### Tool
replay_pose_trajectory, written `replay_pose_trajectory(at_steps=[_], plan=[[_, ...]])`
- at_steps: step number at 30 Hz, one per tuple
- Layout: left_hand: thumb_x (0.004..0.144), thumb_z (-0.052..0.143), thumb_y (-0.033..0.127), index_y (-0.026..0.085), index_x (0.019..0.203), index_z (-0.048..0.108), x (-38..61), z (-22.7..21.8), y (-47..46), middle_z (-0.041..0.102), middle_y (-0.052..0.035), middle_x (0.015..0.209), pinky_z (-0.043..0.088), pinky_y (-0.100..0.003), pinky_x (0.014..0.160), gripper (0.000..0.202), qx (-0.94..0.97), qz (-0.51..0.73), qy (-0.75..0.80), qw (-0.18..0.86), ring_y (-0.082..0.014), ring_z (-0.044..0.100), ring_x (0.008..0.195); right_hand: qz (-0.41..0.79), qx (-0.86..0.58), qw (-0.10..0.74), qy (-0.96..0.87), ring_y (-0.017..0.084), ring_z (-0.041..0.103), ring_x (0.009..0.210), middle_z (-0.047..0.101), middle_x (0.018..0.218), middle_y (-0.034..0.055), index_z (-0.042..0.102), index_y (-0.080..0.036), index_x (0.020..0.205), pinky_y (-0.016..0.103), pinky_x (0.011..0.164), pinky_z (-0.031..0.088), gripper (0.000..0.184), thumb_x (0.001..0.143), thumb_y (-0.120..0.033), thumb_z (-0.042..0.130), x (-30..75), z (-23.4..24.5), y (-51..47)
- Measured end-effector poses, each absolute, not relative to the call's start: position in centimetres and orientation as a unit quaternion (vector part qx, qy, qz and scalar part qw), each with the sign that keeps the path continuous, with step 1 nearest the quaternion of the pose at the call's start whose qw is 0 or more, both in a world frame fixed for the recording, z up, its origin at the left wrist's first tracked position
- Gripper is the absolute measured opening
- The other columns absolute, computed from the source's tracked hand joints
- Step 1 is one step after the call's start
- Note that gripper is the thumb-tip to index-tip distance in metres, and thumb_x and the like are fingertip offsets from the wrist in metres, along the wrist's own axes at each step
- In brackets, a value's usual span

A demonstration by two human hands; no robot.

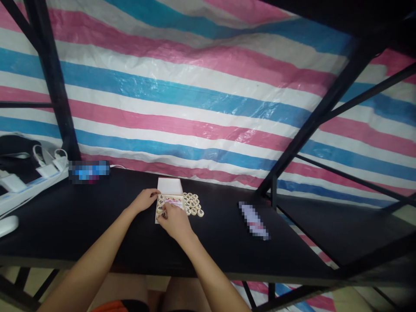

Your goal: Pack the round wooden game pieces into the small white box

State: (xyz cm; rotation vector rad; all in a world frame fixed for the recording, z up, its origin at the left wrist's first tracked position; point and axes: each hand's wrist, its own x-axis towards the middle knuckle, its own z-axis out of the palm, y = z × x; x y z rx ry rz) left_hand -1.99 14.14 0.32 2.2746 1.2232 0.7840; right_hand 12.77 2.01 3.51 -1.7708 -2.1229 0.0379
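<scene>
The open box [170,186] sat, in the head view, on the black tabletop [130,242], just right of the left hand [147,199], whose fingertips met its left edge, and beneath the bent fingers of the right hand [175,220]. Those right fingers were drawn in close over round pieces inside, though whether either hand was pinching anything I could not tell. More round pieces [194,204] lay grouped just beside the box's right edge, beyond the right hand.
</scene>
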Motion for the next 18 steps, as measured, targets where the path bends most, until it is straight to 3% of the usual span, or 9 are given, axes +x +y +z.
replay_pose_trajectory(at_steps=[4, 7, 12, 18], plan=[[0.083, 0.043, 0.025, 0.018, 0.098, 0.070, -2.0, 0.2, 14.1, 0.074, -0.0046, 0.093, 0.046, -0.025, 0.077, 0.032, 0.821, 0.284, 0.444, 0.218, -0.0200, 0.066, 0.084, -0.065, -0.643, 0.280, -0.710, 0.023, 0.060, 0.080, 0.065, 0.086, 0.0077, 0.059, -0.019, 0.092, 0.031, 0.074, 0.040, 0.016, 0.080, -0.026, 0.051, 16.8, 4.3, 2.9], [0.082, 0.044, 0.024, 0.019, 0.098, 0.070, -2.0, 0.2, 14.1, 0.073, -0.0047, 0.096, 0.045, -0.026, 0.078, 0.031, 0.821, 0.284, 0.448, 0.213, -0.0204, 0.066, 0.086, -0.018, -0.678, 0.365, -0.637, 0.019, 0.061, 0.080, 0.066, 0.089, 0.0054, 0.059, -0.020, 0.096, 0.027, 0.073, 0.042, 0.020, 0.082, -0.030, 0.048, 22.3, 3.8, 5.3], [0.082, 0.045, 0.025, 0.020, 0.098, 0.071, -2.0, 0.3, 14.1, 0.074, -0.0050, 0.092, 0.045, -0.027, 0.078, 0.031, 0.820, 0.278, 0.455, 0.208, -0.0215, 0.066, 0.084, 0.053, -0.718, 0.350, -0.599, 0.020, 0.064, 0.076, 0.069, 0.080, 0.0055, 0.065, -0.019, 0.083, 0.028, 0.070, 0.045, 0.016, 0.077, -0.027, 0.053, 29.4, 0.2, 8.8], [0.082, 0.044, 0.028, 0.020, 0.100, 0.071, -2.0, 0.6, 13.9, 0.073, -0.0050, 0.098, 0.045, -0.027, 0.081, 0.033, 0.821, 0.278, 0.453, 0.208, -0.0221, 0.066, 0.089, 0.081, -0.692, 0.356, -0.623, 0.018, 0.066, 0.084, 0.071, 0.090, 0.0032, 0.068, -0.021, 0.092, 0.027, 0.078, 0.047, 0.022, 0.082, -0.029, 0.050, 30.5, -2.3, 9.5]])
